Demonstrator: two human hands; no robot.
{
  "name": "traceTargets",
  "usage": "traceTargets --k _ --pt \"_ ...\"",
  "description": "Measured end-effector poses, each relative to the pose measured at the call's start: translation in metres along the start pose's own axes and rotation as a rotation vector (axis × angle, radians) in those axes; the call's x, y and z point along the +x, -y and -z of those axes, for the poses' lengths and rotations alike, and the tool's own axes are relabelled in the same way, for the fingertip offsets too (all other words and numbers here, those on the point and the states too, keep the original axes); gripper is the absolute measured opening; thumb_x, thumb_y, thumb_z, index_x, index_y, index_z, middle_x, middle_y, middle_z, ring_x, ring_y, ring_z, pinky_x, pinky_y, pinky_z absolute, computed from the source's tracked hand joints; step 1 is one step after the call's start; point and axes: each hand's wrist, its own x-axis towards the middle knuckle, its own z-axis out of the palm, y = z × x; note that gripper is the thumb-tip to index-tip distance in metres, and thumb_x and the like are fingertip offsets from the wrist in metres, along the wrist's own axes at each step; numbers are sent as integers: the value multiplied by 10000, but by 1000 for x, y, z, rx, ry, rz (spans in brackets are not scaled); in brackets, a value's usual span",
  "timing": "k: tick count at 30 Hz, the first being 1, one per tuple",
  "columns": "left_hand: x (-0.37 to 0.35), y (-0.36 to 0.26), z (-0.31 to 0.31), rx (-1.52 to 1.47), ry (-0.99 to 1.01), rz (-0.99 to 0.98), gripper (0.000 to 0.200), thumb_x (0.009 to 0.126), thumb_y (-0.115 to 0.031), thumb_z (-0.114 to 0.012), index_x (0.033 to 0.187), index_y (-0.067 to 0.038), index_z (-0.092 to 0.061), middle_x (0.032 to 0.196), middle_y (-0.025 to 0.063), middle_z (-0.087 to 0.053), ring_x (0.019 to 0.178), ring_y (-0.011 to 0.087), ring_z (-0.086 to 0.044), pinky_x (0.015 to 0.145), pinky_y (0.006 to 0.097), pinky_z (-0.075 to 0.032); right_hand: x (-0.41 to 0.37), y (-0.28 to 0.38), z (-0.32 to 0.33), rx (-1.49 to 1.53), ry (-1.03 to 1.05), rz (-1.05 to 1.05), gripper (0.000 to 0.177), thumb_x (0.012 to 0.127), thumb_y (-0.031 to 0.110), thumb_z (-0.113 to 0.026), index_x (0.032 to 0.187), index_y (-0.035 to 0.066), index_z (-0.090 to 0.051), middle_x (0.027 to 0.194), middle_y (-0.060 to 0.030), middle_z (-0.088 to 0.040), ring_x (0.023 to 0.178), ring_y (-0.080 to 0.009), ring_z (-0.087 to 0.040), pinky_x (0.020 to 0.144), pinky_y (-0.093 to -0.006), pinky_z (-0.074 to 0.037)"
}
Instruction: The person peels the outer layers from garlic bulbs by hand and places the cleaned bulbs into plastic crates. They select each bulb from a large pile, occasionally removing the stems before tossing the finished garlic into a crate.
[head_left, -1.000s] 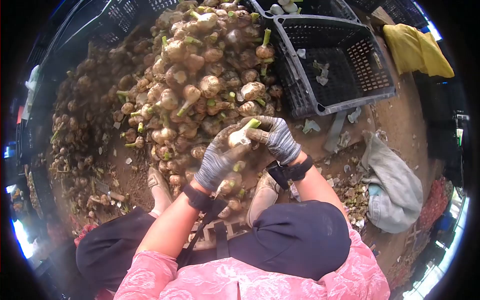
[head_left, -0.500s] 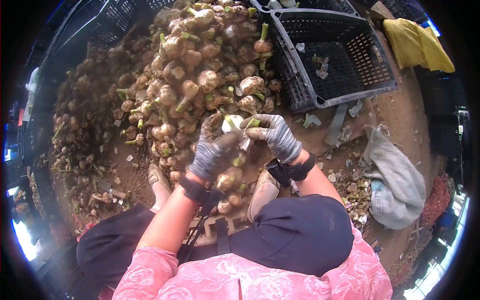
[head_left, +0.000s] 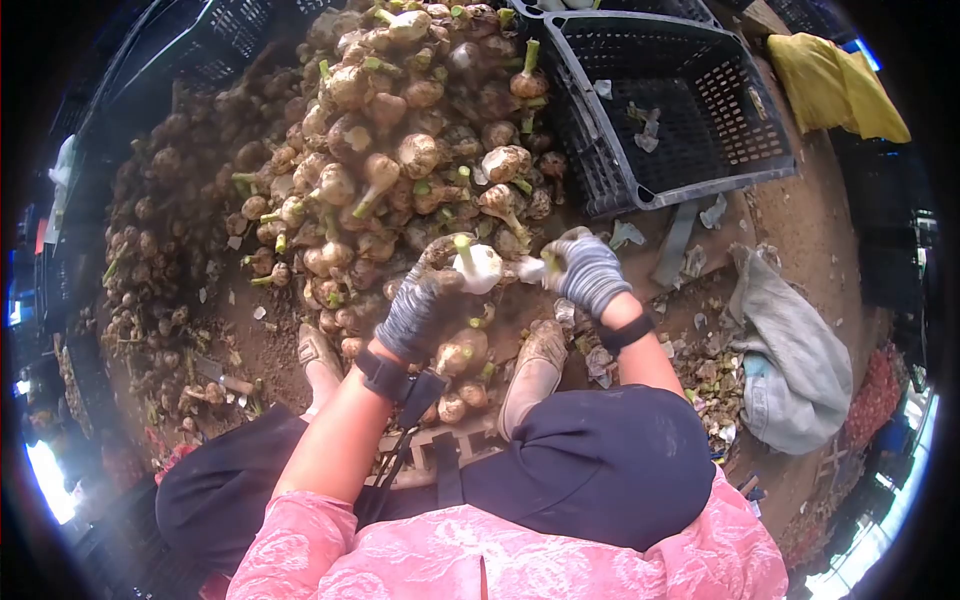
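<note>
Dirt floor (head_left: pixel 815 230) | left hand (head_left: pixel 412 305) extended forward, cupping garlic bulb (head_left: pixel 483 270) | right hand (head_left: pixel 590 274) pinching peel (head_left: pixel 529 269)

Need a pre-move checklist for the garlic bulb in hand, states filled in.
1. Left hand holds the garlic bulb: ok.
2. Right hand grips peel: ok, beside the bulb.
3. Peel fully detached: cannot tell, blurred there.
4. Bulb's underside clean: cannot tell, hidden.
5. Near crate has room: ok, no bulbs seen inside.
6. Near crate free of waste: not ok, scraps lie inside.
</note>
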Motion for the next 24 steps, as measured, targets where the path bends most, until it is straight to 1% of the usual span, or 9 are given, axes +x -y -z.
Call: traceTargets --k 1,4,6,7,9,13,18,20,24 --pt "2 0 -1 -1 3 1 533 747 -127 -629 1226 -32 -416 1117 95 -543 975 195 -565 853 303 -475 -10 4 4 -110 -83 60 408 644 295 -727 983 84 -645 1038 -168 -576 990 -278 -558 841 -375 -461" --pt "0 -1 -6 64 -74 -22 604 707 -120 -707 1233 -51 -418 1151 88 -533 1008 182 -547 904 308 -438 -13 31 22 247 -177 155 450 624 338 -759 959 62 -644 956 -155 -608 910 -268 -593 791 -368 -479" --pt "-1 -2 -11 -19 -78 -5 605 703 -111 -708 1231 -51 -421 1151 85 -533 1012 180 -544 906 307 -436 -14 46 32 820 70 132 484 620 360 -780 944 36 -625 851 -138 -631 791 -243 -616 732 -338 -489" --pt "-1 -4 -14 -102 -83 11 606 698 -103 -709 1230 -52 -424 1151 81 -533 1015 178 -541 909 306 -433 -11 47 31 820 68 132 484 620 360 -780 944 36 -625 851 -138 -631 791 -243 -616 732 -338 -489" --pt "-3 -9 -16 -81 -69 -16 548 742 -66 -676 1230 -54 -426 1097 106 -559 989 186 -545 850 301 -476 -9 48 28 804 139 113 375 661 217 -789 909 13 -596 761 -13 -611 724 -84 -561 674 -241 -476" --pt "-4 -21 -11 -113 -23 84 535 724 -47 -665 1216 -47 -457 1074 86 -572 929 157 -558 789 288 -488 -11 41 17 1250 270 148 305 701 232 -753 844 5 -610 746 -22 -611 688 -79 -545 623 -245 -458" --pt "-5 -25 -16 -48 -23 111 515 718 -37 -636 1207 -41 -473 1044 77 -586 888 135 -567 753 270 -494 -16 43 22 1269 247 134 272 723 225 -730 833 6 -611 717 -11 -604 672 -70 -537 611 -235 -446" --pt "-5 -24 -18 -10 -32 108 621 672 -186 -736 1217 -53 -469 1118 73 -559 1001 159 -542 847 295 -468 -16 46 18 835 -17 293 264 734 235 -718 828 11 -617 701 -11 -599 658 -66 -532 598 -228 -438" --pt "-7 -20 -10 -91 -9 132 583 694 -152 -717 1212 -51 -471 1113 75 -559 998 152 -542 849 294 -466 -19 48 24 1117 183 135 254 746 237 -705 830 14 -621 701 -13 -597 643 -69 -528 591 -230 -437"
